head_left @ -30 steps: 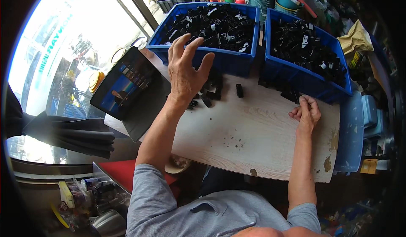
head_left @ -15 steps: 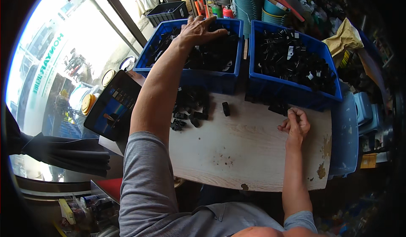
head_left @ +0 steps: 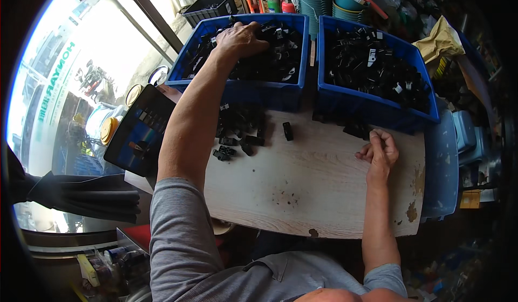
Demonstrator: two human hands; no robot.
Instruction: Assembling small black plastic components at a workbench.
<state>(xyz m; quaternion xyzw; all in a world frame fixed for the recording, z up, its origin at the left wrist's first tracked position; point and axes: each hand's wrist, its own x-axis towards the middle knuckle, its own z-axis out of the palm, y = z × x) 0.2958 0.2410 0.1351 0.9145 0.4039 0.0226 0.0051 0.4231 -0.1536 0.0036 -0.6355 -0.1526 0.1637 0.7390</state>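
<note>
My left hand [head_left: 240, 40] reaches into the left blue bin [head_left: 270, 93], over a heap of small black plastic parts [head_left: 283, 48]. Its thumb stands apart from the fingers, whose tips are bent down out of sight. On the right of the table, my right hand [head_left: 381, 152] is curled, with thumb and index finger close together; what it holds, if anything, is hidden. Just beyond those fingers lie dark parts [head_left: 356, 130] at the foot of the right blue bin [head_left: 372, 102]. A loose pile of black parts [head_left: 240, 127] rests below the left bin, and a single black part [head_left: 287, 131] lies apart from it.
More black parts fill the right bin. A tablet-like screen [head_left: 141, 132] leans at the table's left, by the window. Blue plastic containers [head_left: 440, 172] stand off the right edge, and stacked teal buckets [head_left: 314, 2] rise behind the bins. The wooden tabletop [head_left: 302, 189] has worn spots.
My left hand has drawn slightly left within the bin, and its spread fingers have bent downward. The right hand has shifted a little to the right, still curled. The view has tilted slightly.
</note>
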